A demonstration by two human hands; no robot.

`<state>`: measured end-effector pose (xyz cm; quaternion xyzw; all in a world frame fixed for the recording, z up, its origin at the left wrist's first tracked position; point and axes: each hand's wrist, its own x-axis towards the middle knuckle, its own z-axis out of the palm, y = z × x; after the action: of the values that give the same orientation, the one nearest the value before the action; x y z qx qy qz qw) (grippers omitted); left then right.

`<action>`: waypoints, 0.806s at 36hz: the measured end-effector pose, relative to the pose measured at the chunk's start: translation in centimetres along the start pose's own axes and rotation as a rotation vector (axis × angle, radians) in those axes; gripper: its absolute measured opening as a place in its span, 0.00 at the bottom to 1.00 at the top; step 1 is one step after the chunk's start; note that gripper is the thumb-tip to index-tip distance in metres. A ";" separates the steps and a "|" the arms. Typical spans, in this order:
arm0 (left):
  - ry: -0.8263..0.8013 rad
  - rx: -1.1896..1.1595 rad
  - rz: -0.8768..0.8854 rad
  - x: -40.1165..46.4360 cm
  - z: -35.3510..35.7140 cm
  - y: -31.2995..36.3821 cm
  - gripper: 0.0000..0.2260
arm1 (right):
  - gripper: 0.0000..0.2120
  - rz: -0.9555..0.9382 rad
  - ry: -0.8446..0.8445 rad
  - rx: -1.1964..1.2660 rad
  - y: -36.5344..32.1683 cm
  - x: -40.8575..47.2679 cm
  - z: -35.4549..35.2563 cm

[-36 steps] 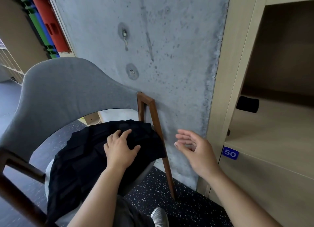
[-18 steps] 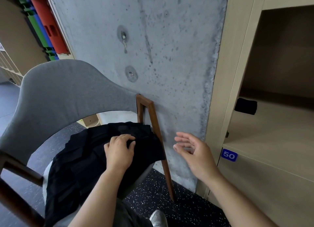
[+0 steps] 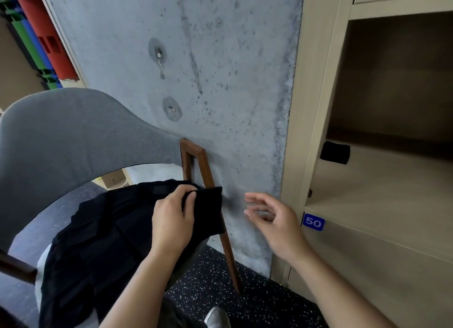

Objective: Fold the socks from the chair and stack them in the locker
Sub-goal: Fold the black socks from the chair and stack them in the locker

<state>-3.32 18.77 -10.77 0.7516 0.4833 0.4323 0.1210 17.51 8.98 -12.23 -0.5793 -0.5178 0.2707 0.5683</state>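
At the grey chair (image 3: 73, 141) against the concrete wall (image 3: 220, 82), we are gripping a black sock (image 3: 208, 210) in our left hand (image 3: 172, 219), fingers curled over its top edge, holding it just above the heap of black socks (image 3: 98, 242) that is lying on the seat. Our right hand (image 3: 274, 224) is hovering beside the sock without touching it, fingers loosely spread and holding nothing. In the open locker (image 3: 316, 107) above the blue number plate (image 3: 313, 221), one folded sock (image 3: 335, 152) is sitting on the shelf near its left wall.
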 end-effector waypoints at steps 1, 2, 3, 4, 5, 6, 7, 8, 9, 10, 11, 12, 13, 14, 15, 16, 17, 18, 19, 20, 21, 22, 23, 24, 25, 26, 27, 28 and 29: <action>-0.022 -0.052 -0.005 -0.1 0.3 0.6 0.06 | 0.15 -0.005 -0.008 -0.003 -0.1 -0.1 -0.2; -0.044 -0.104 -0.011 -0.2 0.6 1.1 0.06 | 0.14 -0.006 -0.017 -0.004 0.0 -0.2 -0.4; -0.065 -0.153 -0.018 -0.2 0.9 1.6 0.06 | 0.14 -0.008 -0.027 -0.006 0.0 -0.3 -0.6; -0.086 -0.202 -0.025 -0.2 1.3 2.1 0.06 | 0.14 -0.013 -0.038 -0.005 -0.1 -0.5 -0.8; -0.108 -0.255 -0.033 -0.3 1.7 2.6 0.06 | 0.13 -0.020 -0.044 -0.007 -0.2 -0.6 -1.0; -0.128 -0.309 -0.043 -0.3 2.1 3.3 0.06 | 0.13 -0.023 -0.050 -0.003 -0.2 -0.7 -1.3; -0.144 -0.356 -0.053 -0.3 2.4 3.7 0.06 | 0.12 -0.017 -0.057 0.006 -0.3 -0.9 -1.6; -0.161 -0.403 -0.067 -0.2 2.9 4.3 0.06 | 0.11 0.000 -0.062 0.017 -0.5 -1.0 -2.0; -0.177 -0.446 -0.085 -0.2 3.4 4.8 0.06 | 0.11 0.020 -0.071 0.029 -0.7 -1.2 -2.4; -0.194 -0.482 -0.100 -0.1 3.8 5.3 0.06 | 0.11 0.038 -0.081 0.041 -0.8 -1.4 -2.9; -0.212 -0.517 -0.107 -0.1 4.3 5.9 0.07 | 0.11 0.053 -0.088 0.037 -0.9 -1.5 -3.5; -0.231 -0.549 -0.110 -0.1 4.8 6.4 0.07 | 0.11 0.063 -0.088 0.017 -0.9 -1.7 -4.1; -0.252 -0.582 -0.113 -0.2 5.2 7.1 0.07 | 0.11 0.070 -0.084 -0.004 -1.0 -1.8 -4.7; -0.274 -0.614 -0.110 -0.3 5.6 7.7 0.07 | 0.11 0.077 -0.075 -0.017 -1.1 -2.0 -5.3; -0.293 -0.644 -0.103 -0.5 6.0 8.2 0.07 | 0.12 0.086 -0.057 -0.024 -1.1 -2.1 -6.0; -0.315 -0.674 -0.093 -0.6 6.3 8.9 0.07 | 0.12 0.095 -0.030 -0.023 -1.1 -2.3 -6.7; -0.343 -0.705 -0.085 -0.7 6.6 9.4 0.08 | 0.13 0.102 0.004 -0.010 -1.2 -2.4 -7.4; -0.380 -0.742 -0.075 -0.8 6.9 10.0 0.09 | 0.14 0.103 0.037 0.010 -1.3 -2.6 -8.2; -0.419 -0.774 -0.062 -1.0 7.3 10.6 0.10 | 0.14 0.103 0.075 0.031 -1.2 -2.8 -9.0; -0.455 -0.797 -0.044 -1.1 7.7 11.1 0.12 | 0.15 0.103 0.116 0.048 -1.3 -3.0 -9.8; -0.492 -0.811 -0.022 -1.3 8.2 11.6 0.13 | 0.15 0.104 0.157 0.063 -1.4 -3.2 -10.5; -0.534 -0.824 0.002 -1.5 8.7 12.1 0.14 | 0.16 0.108 0.195 0.070 -1.2 -3.4 -11.2; -0.581 -0.838 0.026 -1.7 9.2 12.7 0.15 | 0.16 0.110 0.223 0.077 -1.1 -3.6 -12.0; -0.626 -0.849 0.050 -1.9 9.7 13.1 0.16 | 0.17 0.111 0.251 0.081 -1.0 -3.8 -12.7; -0.663 -0.859 0.075 -2.2 10.2 13.6 0.17 | 0.17 0.111 0.280 0.095 -1.0 -4.0 -13.3; -0.693 -0.863 0.101 -2.5 10.7 14.1 0.19 | 0.17 0.112 0.308 0.117 -1.0 -4.1 -13.9; -0.721 -0.867 0.117 -2.7 11.2 14.5 0.21 | 0.17 0.115 0.335 0.146 -1.1 -4.3 -14.5; -0.749 -0.876 0.120 -3.0 11.7 15.0 0.23 | 0.17 0.117 0.355 0.169 -1.1 -4.5 -15.0; -0.774 -0.887 0.115 -3.1 12.2 15.4 0.24 | 0.17 0.122 0.369 0.174 -1.1 -4.7 -15.5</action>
<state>15.09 11.29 -10.49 0.7573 0.1356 0.2933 0.5675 29.71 -1.35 -9.26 -0.5983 -0.3436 0.2375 0.6838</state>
